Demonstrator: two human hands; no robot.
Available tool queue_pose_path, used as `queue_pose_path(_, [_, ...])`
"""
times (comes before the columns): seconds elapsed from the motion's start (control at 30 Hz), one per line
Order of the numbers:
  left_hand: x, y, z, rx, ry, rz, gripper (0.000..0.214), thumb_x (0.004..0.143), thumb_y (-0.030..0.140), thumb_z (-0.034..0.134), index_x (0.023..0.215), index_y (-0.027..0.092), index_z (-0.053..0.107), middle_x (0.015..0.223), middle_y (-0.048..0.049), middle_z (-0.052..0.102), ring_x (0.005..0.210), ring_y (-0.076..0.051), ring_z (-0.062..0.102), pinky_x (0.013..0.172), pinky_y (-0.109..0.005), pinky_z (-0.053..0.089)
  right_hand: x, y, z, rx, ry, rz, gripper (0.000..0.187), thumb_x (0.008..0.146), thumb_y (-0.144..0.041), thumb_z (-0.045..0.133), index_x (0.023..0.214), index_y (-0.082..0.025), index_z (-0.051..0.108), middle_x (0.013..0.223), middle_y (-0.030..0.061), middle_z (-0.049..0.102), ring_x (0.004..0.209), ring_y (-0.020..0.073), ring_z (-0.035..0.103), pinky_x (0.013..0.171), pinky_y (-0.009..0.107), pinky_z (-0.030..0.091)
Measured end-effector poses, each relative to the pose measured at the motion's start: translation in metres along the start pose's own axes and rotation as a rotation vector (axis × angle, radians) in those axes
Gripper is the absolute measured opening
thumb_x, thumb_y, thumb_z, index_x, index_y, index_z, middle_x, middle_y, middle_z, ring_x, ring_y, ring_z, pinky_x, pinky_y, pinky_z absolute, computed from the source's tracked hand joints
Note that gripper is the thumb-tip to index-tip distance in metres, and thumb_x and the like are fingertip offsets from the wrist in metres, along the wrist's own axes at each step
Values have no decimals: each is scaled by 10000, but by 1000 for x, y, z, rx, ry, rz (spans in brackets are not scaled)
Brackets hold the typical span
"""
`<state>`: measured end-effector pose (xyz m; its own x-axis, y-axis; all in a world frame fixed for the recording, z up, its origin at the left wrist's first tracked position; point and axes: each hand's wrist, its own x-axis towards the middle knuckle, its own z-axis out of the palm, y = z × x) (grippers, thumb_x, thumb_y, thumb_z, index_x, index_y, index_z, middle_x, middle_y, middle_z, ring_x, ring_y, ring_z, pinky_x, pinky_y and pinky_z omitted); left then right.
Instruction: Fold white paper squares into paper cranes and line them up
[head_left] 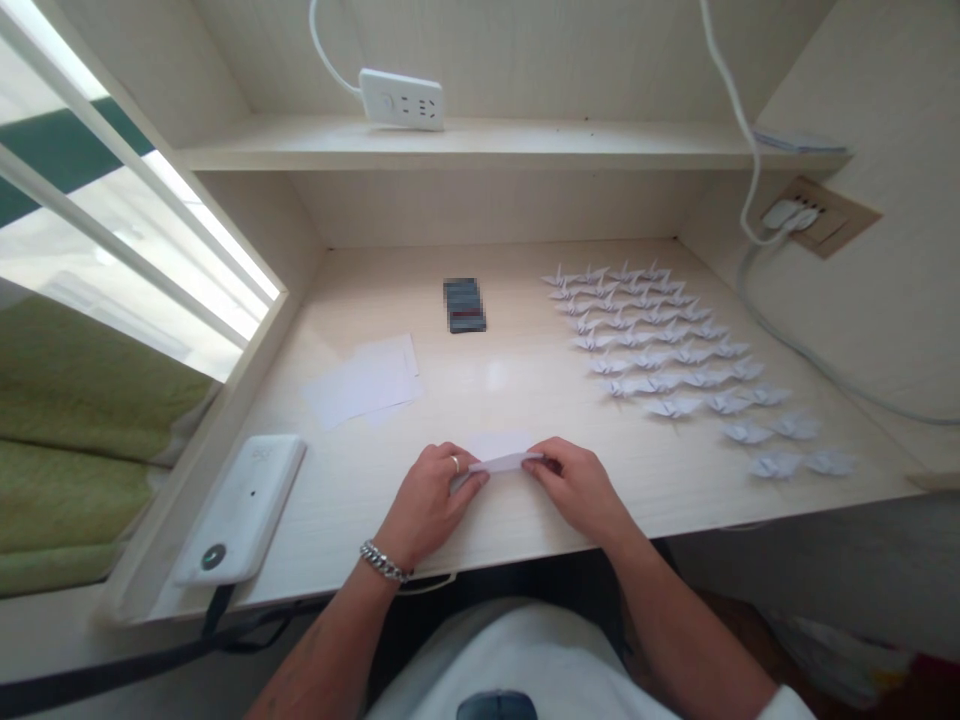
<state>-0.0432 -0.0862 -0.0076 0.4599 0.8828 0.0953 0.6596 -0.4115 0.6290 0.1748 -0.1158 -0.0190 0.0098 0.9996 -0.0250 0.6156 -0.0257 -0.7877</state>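
Desk (525, 380): left hand (431, 495), right hand (581, 485) seemingly pinch paper (504, 461).

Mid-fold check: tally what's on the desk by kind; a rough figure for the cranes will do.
paper cranes: about 35, far rows blur together
folded paper, pinched by left hand and right hand: 1
pile of blank sheets: 1
white flat device: 1
dark blurred item: 1
Total: about 39

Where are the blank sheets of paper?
Head view: the sheets lie left on the desk, beyond the left hand, near the white device.
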Motion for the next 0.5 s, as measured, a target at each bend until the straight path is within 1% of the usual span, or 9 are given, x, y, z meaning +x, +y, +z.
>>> queue_pose_path(0.03, [2,2,0,20,5,-39,204,913,327,556,891,198,713,907,-57,692,869,-211,600,786,-353,477,2,-2,0,-15,1,27,126,867,-295,600,858,-230,708,795,20,702,735,193,616,713,313,448])
queue_pose_path(0.13, [11,8,0,98,19,-186,329,923,406,509,703,193,628,715,-35,639,735,-204,589,668,-318,430,8,-5,0,-46,-2,88,165,873,-346,579,818,-236,690,728,6,682,682,188,601,655,300,418])
queue_pose_path(0.2, [17,11,0,109,0,-259,363,926,429,483,667,201,594,660,-22,618,674,-195,582,621,-304,397,12,-6,1,-61,7,118,154,862,-360,591,818,-241,679,733,3,684,688,189,608,650,295,411])
queue_pose_path(0.3, [23,13,0,66,-24,-335,300,914,412,490,747,199,619,705,-24,664,677,-193,611,619,-300,394,18,-5,3,-85,31,171,138,822,-362,645,899,-255,685,768,6,705,718,198,630,679,305,423])
queue_pose_path(0.4, [25,12,1,8,-24,-416,219,879,378,539,890,191,650,778,-34,714,739,-206,657,674,-311,429,22,-5,5,-101,54,208,214,790,-354,687,985,-266,682,774,8,718,725,207,646,702,321,434])
queue_pose_path(0.5, [25,10,3,-24,-4,-471,251,854,360,569,1033,201,645,777,-21,727,778,-220,683,697,-323,449,23,-4,6,-94,68,217,252,783,-350,697,1019,-269,667,772,5,722,723,206,655,703,324,438])
